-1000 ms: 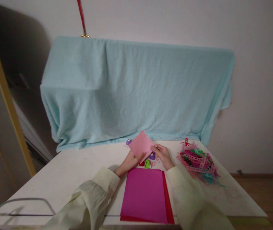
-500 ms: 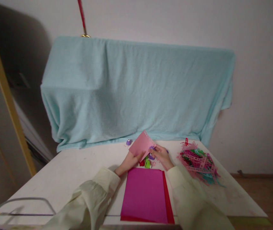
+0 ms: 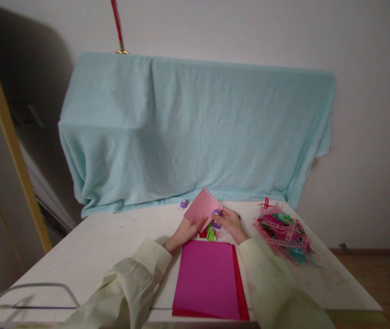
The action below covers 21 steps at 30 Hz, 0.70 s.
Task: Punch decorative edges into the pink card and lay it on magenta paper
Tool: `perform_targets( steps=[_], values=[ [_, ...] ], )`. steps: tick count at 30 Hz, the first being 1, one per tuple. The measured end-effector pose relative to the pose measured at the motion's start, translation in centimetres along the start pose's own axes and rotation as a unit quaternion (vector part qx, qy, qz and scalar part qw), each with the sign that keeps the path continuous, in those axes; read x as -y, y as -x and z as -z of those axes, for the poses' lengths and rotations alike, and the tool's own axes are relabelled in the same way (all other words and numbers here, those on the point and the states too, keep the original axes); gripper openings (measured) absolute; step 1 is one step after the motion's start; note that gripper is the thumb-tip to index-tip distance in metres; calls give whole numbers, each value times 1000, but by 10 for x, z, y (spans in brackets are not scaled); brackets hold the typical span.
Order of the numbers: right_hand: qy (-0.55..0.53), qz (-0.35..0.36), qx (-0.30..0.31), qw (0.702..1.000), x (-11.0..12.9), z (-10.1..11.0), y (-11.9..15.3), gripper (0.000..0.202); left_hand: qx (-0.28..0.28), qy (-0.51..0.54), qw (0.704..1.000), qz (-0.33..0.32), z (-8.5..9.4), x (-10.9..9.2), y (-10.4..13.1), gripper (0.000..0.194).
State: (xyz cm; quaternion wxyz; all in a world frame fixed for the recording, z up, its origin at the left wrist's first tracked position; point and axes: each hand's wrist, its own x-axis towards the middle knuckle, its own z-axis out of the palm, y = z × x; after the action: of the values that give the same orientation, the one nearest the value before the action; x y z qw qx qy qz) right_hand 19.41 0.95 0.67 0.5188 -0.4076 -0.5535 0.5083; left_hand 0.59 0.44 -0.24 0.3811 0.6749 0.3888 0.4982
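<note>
My left hand (image 3: 188, 229) is closed on the lower edge of a pink sheet of paper (image 3: 199, 206), thumb on top. Small punched holes run along the sheet's upper right edge. In my right hand (image 3: 231, 222) is a small purple paper punch (image 3: 217, 218), gripped at the sheet's right edge. Below the sheet, a green punch (image 3: 210, 233) and a red piece (image 3: 202, 234) lie on the table, partly hidden by the paper and my hands. Pink paper bits (image 3: 218, 234) are scattered beside them.
A stack of magenta paper (image 3: 205, 278) over red sheets (image 3: 241, 292) lies in front of me. Another purple punch (image 3: 183, 204) stands at the back. Punched paper strips (image 3: 286, 230) are heaped at the right. A light blue cloth (image 3: 195, 132) hangs behind the white table (image 3: 113, 246).
The pink sheet and the purple punch have shifted very slightly between my hands. Both hands keep their hold, and the rest looks the same.
</note>
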Motion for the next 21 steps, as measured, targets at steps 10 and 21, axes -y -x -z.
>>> perform_targets(
  steps=[10, 21],
  values=[
    [-10, 6, 9, 1000, -3, 1, 0, 35, 16, 10, 1000, -4, -1, 0, 0, 66],
    [-8, 1, 35, 999, 6, 0, 2, 35, 30, -4, 999, 12, 2, -1, 2, 69]
  ],
)
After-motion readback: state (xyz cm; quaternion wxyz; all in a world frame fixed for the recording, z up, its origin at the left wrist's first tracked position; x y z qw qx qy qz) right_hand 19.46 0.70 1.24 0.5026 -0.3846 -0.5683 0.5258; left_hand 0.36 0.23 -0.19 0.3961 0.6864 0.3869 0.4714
